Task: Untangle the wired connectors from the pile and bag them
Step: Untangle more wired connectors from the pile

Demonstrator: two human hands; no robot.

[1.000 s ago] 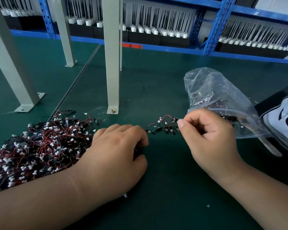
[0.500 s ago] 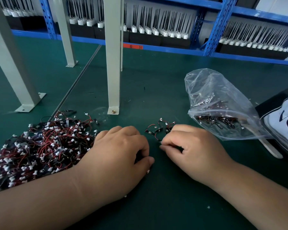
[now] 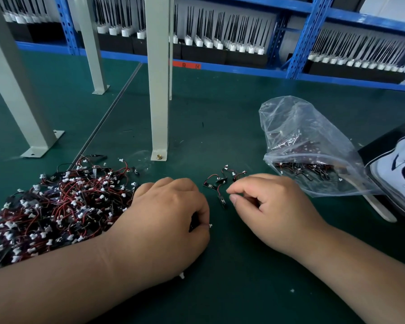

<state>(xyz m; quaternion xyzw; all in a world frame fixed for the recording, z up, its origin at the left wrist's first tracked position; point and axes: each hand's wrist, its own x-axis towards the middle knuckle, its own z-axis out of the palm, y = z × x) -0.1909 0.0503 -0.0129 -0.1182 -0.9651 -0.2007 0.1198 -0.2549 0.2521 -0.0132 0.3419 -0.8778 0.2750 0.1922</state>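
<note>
A big tangled pile of wired connectors (image 3: 56,206), with red and black wires and white plugs, lies at the left on the green mat. My left hand (image 3: 168,218) rests at the pile's right edge, fingers curled round a small bunch; a white plug (image 3: 210,225) sticks out at its fingertips. A few separated connectors (image 3: 222,180) lie between my hands. My right hand (image 3: 274,206) has curled fingers, its thumb and forefinger tips right beside a black connector (image 3: 221,201); whether they pinch its wire I cannot tell. The clear plastic bag (image 3: 313,141) with connectors inside lies at the right.
A grey metal post (image 3: 159,90) is bolted to the mat just behind the hands, with two more posts (image 3: 17,90) at the left. Blue shelving (image 3: 302,43) with black and white parts runs along the back. A white printed bag (image 3: 402,174) lies at the far right.
My right hand went from the small group to my left hand's fingertips, then moved back up and right beside the group. A black connector now lies at its fingertips. The left hand barely moved.
</note>
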